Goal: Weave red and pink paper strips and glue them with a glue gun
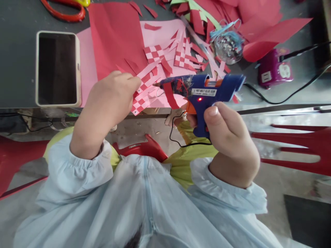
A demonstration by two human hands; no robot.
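Right hand (230, 134): gripping the glue gun (207, 90) by its handle
Left hand (111, 93): apparently pinching 1 checkered paper piece (146, 83) near the table (18, 69) edge
Nozzle (156, 84): pointing toward that piece
Smartphone (57, 69): lying near the red sheet (116, 38)

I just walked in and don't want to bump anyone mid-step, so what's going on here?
Someone seated at a dark table is doing papercraft. The right hand holds a blue plastic hot-melt glue gun, its red light lit. The left hand pinches a red-and-pink checkered paper piece at the table's edge. The nozzle points towards the left fingertips; whether glue is flowing isn't clear. Red and pink paper scraps lie scattered beyond.
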